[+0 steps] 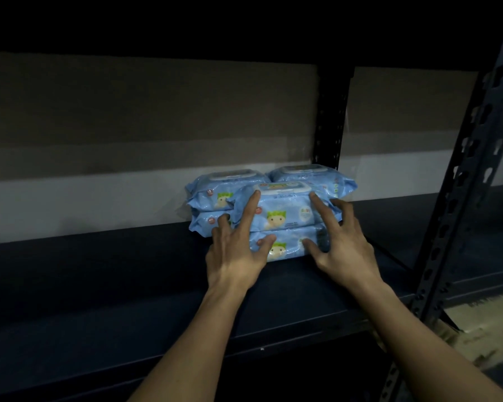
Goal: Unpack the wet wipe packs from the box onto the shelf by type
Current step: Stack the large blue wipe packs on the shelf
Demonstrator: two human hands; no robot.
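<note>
Glossy light-blue soft plastic wet wipe packs (pixel 276 210), pillow-shaped with rigid white flip lids, stacked on dark matte metal shelf (pixel 128 285). Left hand (pixel 238 242) and right hand (pixel 340 242) press front stack, fingers (pixel 251 204) straight, spread apart. Perforated steel upright (pixel 462 184) at right.

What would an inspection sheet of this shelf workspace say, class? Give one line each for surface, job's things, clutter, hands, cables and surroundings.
Surface: dark metal shelf, bare in front of the packs.
Job's things: blue wet wipe packs with a cartoon print; front stack of two, rear left stack of two, rear right pack, anything beneath it hidden. The box is not in view.
Clutter: nothing seen.
Hands: left hand and right hand touch the front stack with spread, mostly straight fingers, one at each side.
Cables: nothing seen.
Surroundings: perforated upright post at right, another behind; pale banded wall; dim light.
</note>
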